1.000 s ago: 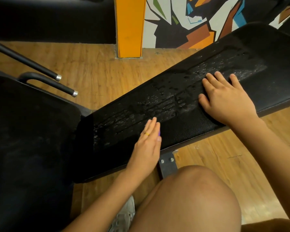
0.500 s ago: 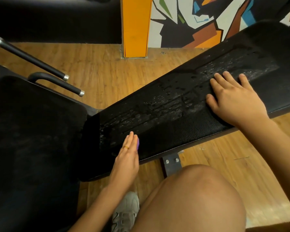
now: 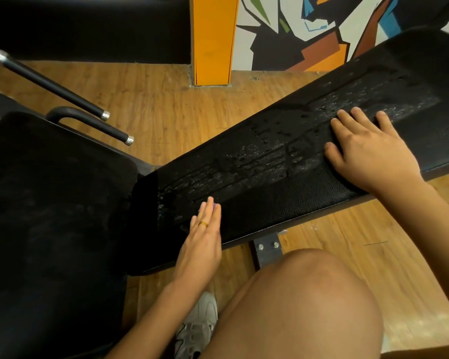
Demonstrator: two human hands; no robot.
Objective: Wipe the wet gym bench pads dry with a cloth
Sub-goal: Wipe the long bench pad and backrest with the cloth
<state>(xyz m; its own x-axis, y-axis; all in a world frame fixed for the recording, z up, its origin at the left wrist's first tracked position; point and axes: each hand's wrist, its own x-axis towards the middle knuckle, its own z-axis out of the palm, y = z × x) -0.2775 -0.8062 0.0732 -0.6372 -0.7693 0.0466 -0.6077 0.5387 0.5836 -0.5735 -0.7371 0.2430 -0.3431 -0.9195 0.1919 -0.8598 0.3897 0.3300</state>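
While the wet streak (image 3: 244, 167) runs up the bench pad's (image 3: 283, 200) length from your left hand (image 3: 202, 242), fingers straight over a purple sliver, likely the cloth (image 3: 213, 203), your right hand (image 3: 371, 151) lies flat farther along it, holding nothing.

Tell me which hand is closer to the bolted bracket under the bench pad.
Left. The left hand sits at the near edge of the pad, just beside the bracket; the right hand lies flat farther up the pad, well away.

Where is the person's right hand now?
In the head view, the right hand lies flat on the long bench pad, right of centre, fingers spread over the wet streaks, apart from the left hand.
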